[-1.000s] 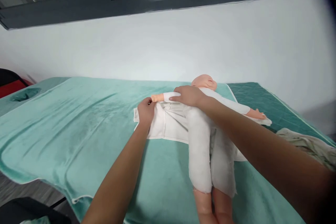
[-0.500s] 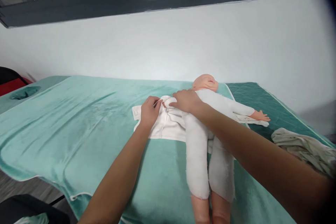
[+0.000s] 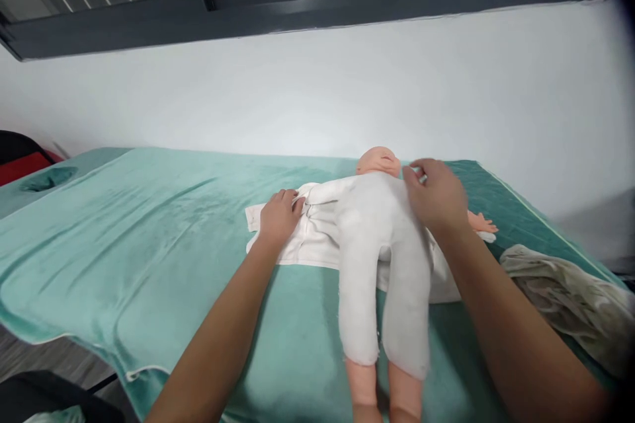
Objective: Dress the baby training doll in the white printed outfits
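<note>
A baby doll (image 3: 370,211) with a white cloth body lies on its back, its head away from me and its feet toward me. Beneath it spreads a white baby shirt (image 3: 310,244). The doll's arm on the left side reaches out along the shirt's sleeve. My left hand (image 3: 280,215) is closed at that sleeve, pinching the shirt's cloth near the end of the doll's arm. By the doll's other shoulder is my right hand (image 3: 436,195), its fingers curled together. A small pale bit shows between them, too little to name. My right hand hides most of the doll's arm there.
A light green sheet (image 3: 124,244) covers the table, with a darker green cover (image 3: 479,185) at the right. A crumpled pale cloth (image 3: 565,297) lies at the right edge. Behind stands a white wall (image 3: 297,92) under a barred window.
My right hand has moved right, from the doll's arm near my left hand to the opposite shoulder. My left hand stays at the sleeve. The view has shifted slightly.
</note>
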Available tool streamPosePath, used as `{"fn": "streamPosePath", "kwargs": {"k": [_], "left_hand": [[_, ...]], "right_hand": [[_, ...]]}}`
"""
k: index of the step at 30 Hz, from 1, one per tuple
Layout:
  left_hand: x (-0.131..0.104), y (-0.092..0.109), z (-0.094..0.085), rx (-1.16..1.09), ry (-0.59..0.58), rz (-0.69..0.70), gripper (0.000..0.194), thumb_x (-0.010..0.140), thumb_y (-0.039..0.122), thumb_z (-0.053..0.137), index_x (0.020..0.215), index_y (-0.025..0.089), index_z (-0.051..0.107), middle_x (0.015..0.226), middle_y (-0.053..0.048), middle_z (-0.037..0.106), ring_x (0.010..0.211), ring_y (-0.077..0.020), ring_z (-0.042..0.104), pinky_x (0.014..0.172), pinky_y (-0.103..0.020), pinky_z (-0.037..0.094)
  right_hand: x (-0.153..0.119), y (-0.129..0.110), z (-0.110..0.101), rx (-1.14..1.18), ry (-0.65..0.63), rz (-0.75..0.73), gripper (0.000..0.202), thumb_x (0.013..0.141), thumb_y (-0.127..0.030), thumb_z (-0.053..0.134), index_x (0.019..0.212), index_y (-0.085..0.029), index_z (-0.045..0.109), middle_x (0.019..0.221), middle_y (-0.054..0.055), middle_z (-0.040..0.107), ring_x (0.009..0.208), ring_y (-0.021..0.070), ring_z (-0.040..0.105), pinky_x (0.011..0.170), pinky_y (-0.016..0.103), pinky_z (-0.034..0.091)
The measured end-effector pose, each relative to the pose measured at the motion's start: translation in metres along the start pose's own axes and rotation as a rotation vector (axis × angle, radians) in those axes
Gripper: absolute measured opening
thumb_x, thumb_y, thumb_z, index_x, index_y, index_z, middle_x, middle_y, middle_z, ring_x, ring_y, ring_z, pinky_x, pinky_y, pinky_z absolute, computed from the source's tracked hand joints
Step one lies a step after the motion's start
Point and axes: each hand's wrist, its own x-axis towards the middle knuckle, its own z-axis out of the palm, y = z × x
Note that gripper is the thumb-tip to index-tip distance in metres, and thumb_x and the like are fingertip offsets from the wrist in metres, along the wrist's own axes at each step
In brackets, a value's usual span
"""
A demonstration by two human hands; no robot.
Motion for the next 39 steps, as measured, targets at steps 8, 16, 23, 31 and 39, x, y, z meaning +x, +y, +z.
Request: {"fn": "streamPosePath", "kwargs": {"k": [8,16,23,31,39], "left_hand": [[-0.002,0.010,-0.006,-0.011,0.026,0.076,0.022,0.098,0.037,0.046,0.101,0.023,0.063,0.105,-0.007,0.067,0.102,-0.0244,0.060,0.082,-0.034,0.044],[0.015,0.055,-0.024,-0.039,-0.016,-0.151,0.014,0.093,0.029,0.049,0.095,0.025,0.063,0.107,-0.007,0.068,0.098,-0.0258,0.063,0.074,-0.034,0.045],[0.036,0.086,-0.023,-0.119,-0.089,-0.183,0.014,0.089,0.030,0.052,0.092,0.023,0.064,0.101,-0.010,0.071,0.095,-0.0278,0.064,0.076,-0.034,0.045],[0.060,0.102,-0.026,-0.458,0.000,-0.092,0.014,0.088,0.030,0.052,0.084,0.020,0.060,0.091,-0.004,0.071,0.086,-0.0188,0.061,0.078,-0.030,0.044],[0.060,0.151,-0.029,-0.522,-0.145,0.063,0.016,0.088,0.014,0.048,0.090,0.021,0.062,0.101,-0.007,0.072,0.090,-0.0191,0.065,0.082,-0.033,0.046]], "right_hand": [[-0.021,0.049,0.007,0.006,-0.174,0.264,0.057,0.094,-0.062,0.033,0.120,-0.026,0.069,0.095,0.015,0.074,0.098,0.0373,0.067,0.083,0.045,0.047],[-0.021,0.050,0.010,0.277,-0.227,0.215,0.058,0.091,-0.066,0.039,0.124,-0.028,0.068,0.105,0.010,0.075,0.103,0.0331,0.066,0.091,0.043,0.047],[-0.024,0.040,0.013,0.424,-0.305,0.070,0.057,0.093,-0.062,0.042,0.133,-0.026,0.060,0.101,0.007,0.074,0.098,0.0278,0.067,0.092,0.041,0.048],[-0.033,0.027,0.025,0.543,-0.468,-0.108,0.063,0.093,-0.063,0.045,0.146,-0.027,0.046,0.135,0.008,0.062,0.120,0.0287,0.059,0.105,0.045,0.043],[-0.036,0.029,0.030,0.646,-0.574,-0.200,0.061,0.096,-0.060,0.042,0.148,-0.027,0.041,0.155,0.005,0.043,0.143,0.0281,0.039,0.119,0.045,0.029]]}}
